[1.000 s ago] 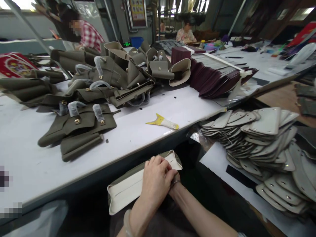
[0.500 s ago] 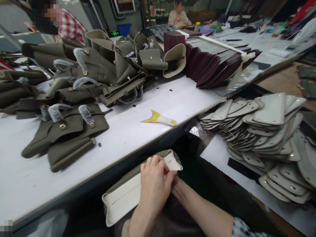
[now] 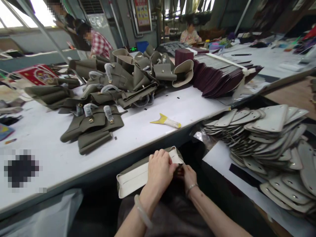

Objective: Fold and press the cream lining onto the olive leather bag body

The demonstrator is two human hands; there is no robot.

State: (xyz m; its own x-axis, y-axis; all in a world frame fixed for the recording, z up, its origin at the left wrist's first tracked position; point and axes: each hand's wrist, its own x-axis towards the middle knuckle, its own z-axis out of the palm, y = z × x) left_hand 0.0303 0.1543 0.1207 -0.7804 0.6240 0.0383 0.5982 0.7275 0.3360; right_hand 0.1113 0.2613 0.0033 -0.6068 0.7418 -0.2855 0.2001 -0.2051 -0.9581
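A dark olive bag body (image 3: 133,179) with a cream inner face lies tilted above my lap, below the table edge. My left hand (image 3: 161,169) grips its right part, fingers curled over the cream side and thumb near the right corner. Close to that corner, my right hand (image 3: 189,177) has its fingers bent around the lower edge of the bag body. Its fingertips are partly hidden. Up on the table, beyond both hands, lies a yellow and white flat tool (image 3: 166,121) with a forked end.
Finished-looking olive handbags (image 3: 98,120) with wrapped handles are heaped on the white table (image 3: 138,135). Behind stands a tied stack of maroon pieces (image 3: 219,77). Pale grey panels with holes (image 3: 269,121) pile up at right. A clear plastic bag (image 3: 49,214) hangs lower left. People work farther back.
My right hand has shifted right, from beneath my left hand to the bag body's right corner. The left hand keeps its grip. The view has tilted up and turned left.
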